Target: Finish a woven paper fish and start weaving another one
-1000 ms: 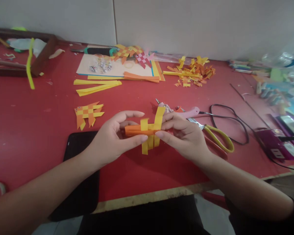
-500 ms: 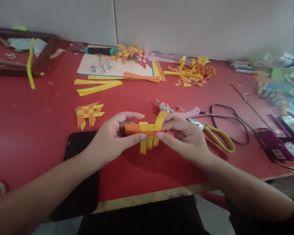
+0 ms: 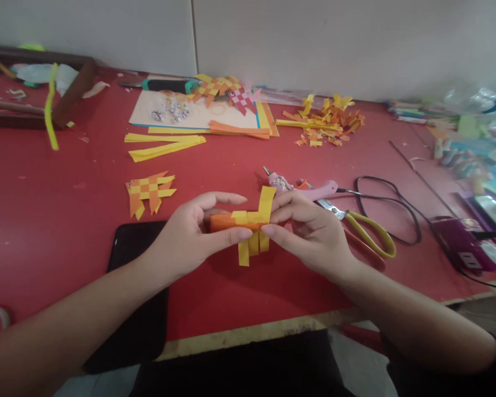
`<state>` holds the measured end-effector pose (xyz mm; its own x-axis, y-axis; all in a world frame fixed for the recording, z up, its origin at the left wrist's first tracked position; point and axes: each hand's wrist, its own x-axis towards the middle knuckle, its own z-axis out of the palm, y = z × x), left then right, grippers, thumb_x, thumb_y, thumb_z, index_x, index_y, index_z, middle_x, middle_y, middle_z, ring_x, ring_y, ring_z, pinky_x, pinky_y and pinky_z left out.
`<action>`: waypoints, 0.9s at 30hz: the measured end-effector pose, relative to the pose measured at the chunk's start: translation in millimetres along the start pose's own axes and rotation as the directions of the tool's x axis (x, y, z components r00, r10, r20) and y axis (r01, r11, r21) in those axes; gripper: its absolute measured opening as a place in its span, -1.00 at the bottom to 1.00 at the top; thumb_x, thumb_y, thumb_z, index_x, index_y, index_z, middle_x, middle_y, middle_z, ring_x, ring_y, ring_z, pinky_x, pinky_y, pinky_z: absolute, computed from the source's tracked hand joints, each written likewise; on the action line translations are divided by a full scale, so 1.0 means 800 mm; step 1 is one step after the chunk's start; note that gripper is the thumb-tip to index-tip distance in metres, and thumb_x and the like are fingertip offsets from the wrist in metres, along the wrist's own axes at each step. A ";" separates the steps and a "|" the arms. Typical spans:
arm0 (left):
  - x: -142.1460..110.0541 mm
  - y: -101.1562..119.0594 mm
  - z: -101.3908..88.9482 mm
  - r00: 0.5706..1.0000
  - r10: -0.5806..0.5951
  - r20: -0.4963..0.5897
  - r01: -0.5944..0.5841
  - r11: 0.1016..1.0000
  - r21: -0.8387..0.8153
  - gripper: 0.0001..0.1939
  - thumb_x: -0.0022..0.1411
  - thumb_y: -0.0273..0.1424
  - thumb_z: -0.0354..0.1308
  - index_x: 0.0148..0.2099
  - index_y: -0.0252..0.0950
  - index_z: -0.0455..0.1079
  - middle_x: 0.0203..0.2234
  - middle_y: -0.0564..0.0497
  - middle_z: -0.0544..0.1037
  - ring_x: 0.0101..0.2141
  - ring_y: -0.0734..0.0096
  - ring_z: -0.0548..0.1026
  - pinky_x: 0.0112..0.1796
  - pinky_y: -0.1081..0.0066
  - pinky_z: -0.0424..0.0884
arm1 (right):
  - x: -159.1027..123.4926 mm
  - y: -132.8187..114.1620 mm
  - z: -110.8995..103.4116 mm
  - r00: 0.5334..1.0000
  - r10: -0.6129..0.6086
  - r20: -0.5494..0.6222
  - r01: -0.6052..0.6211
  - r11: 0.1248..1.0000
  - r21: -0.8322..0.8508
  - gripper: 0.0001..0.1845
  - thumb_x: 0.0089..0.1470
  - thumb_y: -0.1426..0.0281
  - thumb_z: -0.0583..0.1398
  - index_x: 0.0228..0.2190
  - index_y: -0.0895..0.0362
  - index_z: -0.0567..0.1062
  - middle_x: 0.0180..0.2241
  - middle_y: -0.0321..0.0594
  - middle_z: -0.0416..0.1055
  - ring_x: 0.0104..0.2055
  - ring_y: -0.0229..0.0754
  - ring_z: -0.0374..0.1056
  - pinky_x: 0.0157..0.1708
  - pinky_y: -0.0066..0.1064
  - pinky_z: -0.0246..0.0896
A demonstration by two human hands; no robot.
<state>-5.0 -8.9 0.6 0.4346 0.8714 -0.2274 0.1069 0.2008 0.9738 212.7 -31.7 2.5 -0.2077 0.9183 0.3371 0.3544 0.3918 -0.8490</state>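
Between my hands, a little above the red table, is a piece of woven paper strips (image 3: 250, 220), orange lengthwise with yellow strips crossing it. One yellow end sticks up and several hang below. My left hand (image 3: 204, 226) grips its left part, thumb in front and index finger stretched out above. The thumb and fingers of my right hand (image 3: 303, 229) pinch its right end; the fingertips behind the paper are hidden. A finished woven paper fish (image 3: 149, 190), orange and yellow, lies left of my hands. Under my left forearm is a black phone-like slab (image 3: 138, 242).
Yellow-handled scissors (image 3: 370, 234) and a pink glue gun (image 3: 314, 191) with a black cord lie right of my hands. Yellow strips (image 3: 167, 148), orange strips (image 3: 240, 130) and a pile of paper scraps (image 3: 326, 118) are further back. A wooden tray (image 3: 76, 94) stands back left.
The woven strips have tilted slightly, and the upright yellow end has shifted a little left. Both hands keep their hold, with the left fingers raised slightly differently.
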 end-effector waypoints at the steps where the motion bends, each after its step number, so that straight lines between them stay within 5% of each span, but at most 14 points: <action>1: 0.000 0.000 0.000 1.000 0.005 -0.010 -0.005 1.000 0.001 -0.51 0.05 -0.24 0.42 0.04 -0.15 0.43 -0.35 0.05 0.60 -0.33 0.36 0.56 -0.32 0.44 0.46 | 0.000 0.000 0.000 1.000 0.002 0.001 -0.002 1.000 -0.002 -0.95 0.05 0.41 0.32 -0.44 0.06 0.56 -0.35 -0.24 0.43 -0.24 -0.17 0.40 -0.18 -0.20 0.35; 8: 0.000 -0.002 0.000 0.997 0.058 -0.061 -0.054 0.996 0.065 -0.52 0.05 -0.23 0.41 0.02 -0.20 0.44 -0.18 -0.03 0.60 -0.25 0.30 0.58 -0.23 0.38 0.49 | -0.001 0.002 0.000 1.000 0.010 0.018 -0.010 1.000 0.002 -0.93 0.05 0.41 0.32 -0.45 0.06 0.53 -0.34 -0.24 0.45 -0.25 -0.18 0.39 -0.17 -0.21 0.34; 12: 0.000 -0.002 0.002 0.996 0.088 0.014 -0.089 0.994 0.070 -0.54 0.08 -0.26 0.39 0.02 -0.20 0.42 -0.15 -0.03 0.60 -0.17 0.27 0.58 -0.18 0.38 0.50 | -0.001 0.000 0.001 0.999 0.017 0.049 -0.018 1.000 0.007 -0.95 0.06 0.41 0.31 -0.44 0.08 0.54 -0.32 -0.22 0.44 -0.24 -0.18 0.40 -0.18 -0.22 0.34; 19: -0.002 0.007 0.005 0.986 0.145 0.084 -0.162 0.954 0.253 -0.79 0.12 -0.24 0.34 -0.22 -0.20 0.51 -0.31 0.05 0.62 -0.28 0.32 0.58 -0.21 0.38 0.50 | 0.001 -0.007 0.000 0.984 -0.029 0.175 0.034 0.999 -0.024 -0.90 0.10 0.41 0.27 -0.46 0.07 0.53 -0.34 -0.23 0.42 -0.24 -0.19 0.37 -0.14 -0.20 0.31; 27: -0.001 0.006 0.003 0.994 0.099 0.052 -0.108 0.969 0.224 -0.79 0.08 -0.26 0.36 -0.27 -0.22 0.49 -0.35 0.04 0.61 -0.32 0.31 0.56 -0.23 0.35 0.47 | 0.002 -0.008 -0.001 0.982 -0.044 0.186 0.059 0.995 -0.077 -0.91 0.13 0.41 0.24 -0.43 0.06 0.52 -0.32 -0.23 0.42 -0.23 -0.19 0.38 -0.13 -0.19 0.30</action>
<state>-2.2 -9.6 5.1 0.4889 0.8626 -0.1300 0.2569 0.0000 0.9664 210.6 -33.0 8.8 -0.3888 0.8737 0.2925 0.4107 0.4485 -0.7939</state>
